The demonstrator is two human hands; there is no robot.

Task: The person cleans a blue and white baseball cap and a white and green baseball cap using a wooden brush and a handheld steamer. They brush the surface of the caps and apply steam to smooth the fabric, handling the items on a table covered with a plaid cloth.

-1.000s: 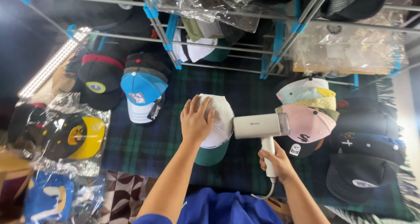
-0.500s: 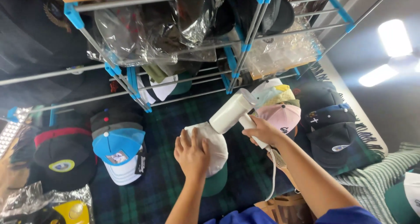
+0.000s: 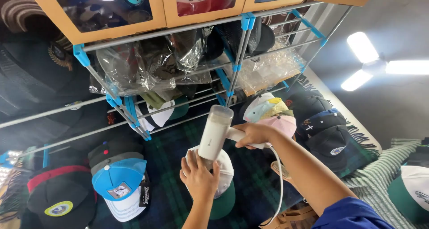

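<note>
My right hand [image 3: 254, 134] grips the handle of a white handheld steamer [image 3: 214, 133]. Its head points down toward a white cap with a green brim [image 3: 227, 184] lying on a dark plaid cloth [image 3: 170, 153]. A white cord [image 3: 279, 184] hangs from the handle. My left hand [image 3: 199, 177] rests flat on the cap's crown, just below the steamer head, with its fingers spread over the fabric.
A blue and white cap [image 3: 119, 184] and a black cap with a red band [image 3: 58, 197] lie at the left. Stacked pastel caps [image 3: 270, 113] and dark caps [image 3: 326, 133] lie at the right. A metal rack with blue joints [image 3: 241, 41] holds bagged caps behind.
The view has tilted up and swung, so the rack and boxes fill the top. The steamer has turned from level to pointing down at the cap. My left hand stays on the cap.
</note>
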